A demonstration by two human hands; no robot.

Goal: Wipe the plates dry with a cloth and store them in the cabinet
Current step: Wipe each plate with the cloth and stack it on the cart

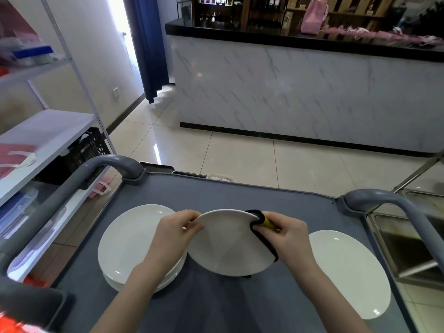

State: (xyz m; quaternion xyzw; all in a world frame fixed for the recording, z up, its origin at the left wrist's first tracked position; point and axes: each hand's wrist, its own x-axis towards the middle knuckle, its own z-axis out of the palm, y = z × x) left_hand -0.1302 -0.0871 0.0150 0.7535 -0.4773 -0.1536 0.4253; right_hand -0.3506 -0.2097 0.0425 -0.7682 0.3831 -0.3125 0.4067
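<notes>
Right then, the left hand [177, 234] had its fingers [189, 218] curled, pinching the near-left rim of a white plate [228, 246] held tilted above the surface. The right hand [288, 234] had its fingers clenched on a black-and-yellow cloth [258, 218], which wrapped over the plate's right edge; a strip of cloth ran down that rim under the palm. Below and left of the left fingers, partly under the forearm, lay a stack of plates [127, 239]. Out past the right wrist lay a single plate [348, 272], flat and apart from the held one.

All of it sat on a grey cart top [240, 193] with a raised lip. A grey handle [113, 164] arched beyond the left fingers, and another handle [374, 195] beyond the right.

Further right of the right hand was a steel basin [408, 241]. Left of the left hand stood a white shelf rack [48, 131] with a black crate [89, 150] underneath. Ahead of both hands were a glossy tiled floor [240, 159], a marble-look counter [300, 92] with a black top, a blue curtain [149, 44] and a pink bag [312, 15] up on the counter.
</notes>
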